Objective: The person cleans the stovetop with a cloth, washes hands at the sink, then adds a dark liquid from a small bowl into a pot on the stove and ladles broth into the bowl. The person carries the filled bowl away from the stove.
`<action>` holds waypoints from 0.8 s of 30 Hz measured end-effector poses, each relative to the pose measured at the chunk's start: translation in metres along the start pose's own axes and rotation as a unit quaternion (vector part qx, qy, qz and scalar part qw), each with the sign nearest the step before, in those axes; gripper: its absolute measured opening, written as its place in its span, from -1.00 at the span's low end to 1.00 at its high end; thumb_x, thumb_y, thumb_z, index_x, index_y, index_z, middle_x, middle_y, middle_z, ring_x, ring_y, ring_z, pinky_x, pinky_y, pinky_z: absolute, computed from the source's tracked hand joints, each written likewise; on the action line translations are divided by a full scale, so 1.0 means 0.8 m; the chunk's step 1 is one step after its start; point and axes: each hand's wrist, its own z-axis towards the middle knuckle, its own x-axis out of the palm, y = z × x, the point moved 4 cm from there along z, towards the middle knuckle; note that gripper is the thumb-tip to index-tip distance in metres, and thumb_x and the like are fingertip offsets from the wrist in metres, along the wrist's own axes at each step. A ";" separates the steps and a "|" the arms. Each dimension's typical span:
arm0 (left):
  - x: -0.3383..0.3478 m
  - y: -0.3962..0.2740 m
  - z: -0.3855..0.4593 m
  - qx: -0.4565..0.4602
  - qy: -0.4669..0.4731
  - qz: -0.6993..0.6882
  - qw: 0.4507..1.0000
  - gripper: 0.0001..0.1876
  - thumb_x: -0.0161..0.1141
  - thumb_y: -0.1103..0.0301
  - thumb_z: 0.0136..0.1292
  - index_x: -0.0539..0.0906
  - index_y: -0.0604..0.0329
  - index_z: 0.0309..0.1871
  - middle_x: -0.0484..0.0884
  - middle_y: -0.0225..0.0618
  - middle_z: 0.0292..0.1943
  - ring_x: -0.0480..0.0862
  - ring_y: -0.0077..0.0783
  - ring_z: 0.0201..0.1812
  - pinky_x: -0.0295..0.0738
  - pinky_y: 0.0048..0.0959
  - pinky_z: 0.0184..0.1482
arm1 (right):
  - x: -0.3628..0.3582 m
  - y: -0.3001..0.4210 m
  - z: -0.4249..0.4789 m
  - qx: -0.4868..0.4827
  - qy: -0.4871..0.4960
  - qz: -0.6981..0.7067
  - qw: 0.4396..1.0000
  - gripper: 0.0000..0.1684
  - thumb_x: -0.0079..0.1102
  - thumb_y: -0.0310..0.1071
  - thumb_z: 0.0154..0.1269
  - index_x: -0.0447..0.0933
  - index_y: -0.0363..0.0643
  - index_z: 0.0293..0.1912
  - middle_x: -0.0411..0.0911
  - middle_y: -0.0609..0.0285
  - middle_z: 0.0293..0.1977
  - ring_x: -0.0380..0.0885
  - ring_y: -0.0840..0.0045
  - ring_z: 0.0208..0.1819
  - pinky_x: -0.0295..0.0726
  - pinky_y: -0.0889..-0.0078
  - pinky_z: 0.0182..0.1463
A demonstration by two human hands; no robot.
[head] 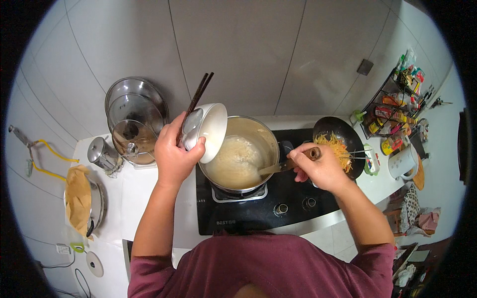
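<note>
My left hand [177, 149] grips a white bowl [214, 132] together with a pair of dark chopsticks [197, 97]. The bowl is tipped over the left rim of a deep metal pot [240, 121], its mouth facing the pot; a little pale liquid shows inside. Cloudy, pale liquid [234, 160] swirls in the pot, which stands on the left burner. In my right hand [316, 165] is the wooden handle of a flat utensil [274, 168], probably a spatula or ladle. Its far end dips into the liquid near the pot's right side and is hidden there.
A dark wok [337, 128] holding shredded food [337, 149] stands right on the black gas hob [238, 214]. Glass lids [136, 111] lean at the wall beside a metal canister [100, 152]. A steamer pot [96, 205] sits far left. At right are a spice rack [391, 100] and a white jug [402, 164].
</note>
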 end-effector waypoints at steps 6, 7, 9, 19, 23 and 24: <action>0.003 0.013 -0.011 -0.071 -0.015 -0.036 0.997 -0.39 0.40 0.32 0.06 0.56 0.40 0.20 0.65 -0.03 -0.02 0.67 -0.27 -0.01 0.54 -0.42 0.07 | 0.040 -0.067 0.007 0.103 -0.069 0.271 0.955 -0.64 0.17 -0.18 0.46 0.54 -0.35 -0.06 0.61 0.08 -0.41 0.66 0.44 -0.50 0.70 0.44 -0.40; 0.002 0.015 -0.013 -0.108 -0.014 -0.089 0.990 -0.39 0.38 0.32 0.10 0.54 0.44 0.22 0.64 -0.02 0.01 0.66 -0.28 0.01 0.54 -0.41 0.08 | 0.042 -0.071 0.005 0.092 -0.082 0.281 0.952 -0.63 0.16 -0.19 0.47 0.54 -0.37 -0.03 0.62 0.09 -0.40 0.67 0.44 -0.47 0.71 0.44 -0.37; 0.001 0.016 -0.017 -0.180 -0.014 -0.193 0.964 -0.40 0.35 0.32 0.18 0.49 0.50 0.24 0.63 -0.01 0.07 0.65 -0.31 0.05 0.53 -0.40 0.11 | 0.037 -0.060 -0.002 0.013 -0.095 0.228 0.969 -0.64 0.13 -0.22 0.49 0.55 -0.38 0.01 0.62 0.10 -0.38 0.68 0.46 -0.43 0.72 0.45 -0.33; -0.014 0.031 -0.023 -0.224 -0.016 -0.230 0.947 -0.40 0.29 0.32 0.28 0.42 0.58 0.28 0.57 -0.03 0.16 0.59 -0.36 0.13 0.50 -0.41 0.19 | 0.003 0.004 -0.025 -0.375 -0.076 -0.239 0.893 -0.72 0.37 -0.49 0.20 0.66 -0.24 -0.06 0.62 0.06 -0.33 0.62 0.30 -0.35 0.60 0.33 -0.26; -0.014 0.029 -0.022 -0.208 -0.017 -0.227 0.951 -0.39 0.30 0.37 0.26 0.39 0.60 0.28 0.53 0.00 0.22 0.58 -0.35 0.16 0.49 -0.39 0.21 | 0.014 -0.011 -0.024 -0.294 -0.067 -0.195 0.933 -0.78 0.32 -0.45 0.29 0.65 -0.27 -0.07 0.63 0.11 -0.34 0.64 0.41 -0.42 0.63 0.40 -0.31; -0.014 0.027 -0.022 -0.203 -0.015 -0.230 0.952 -0.39 0.29 0.39 0.25 0.39 0.62 0.28 0.52 0.01 0.23 0.58 -0.35 0.17 0.49 -0.39 0.22 | 0.019 -0.026 -0.021 -0.227 -0.089 -0.109 0.964 -0.80 0.29 -0.43 0.32 0.65 -0.29 -0.08 0.63 0.13 -0.35 0.64 0.45 -0.44 0.64 0.42 -0.33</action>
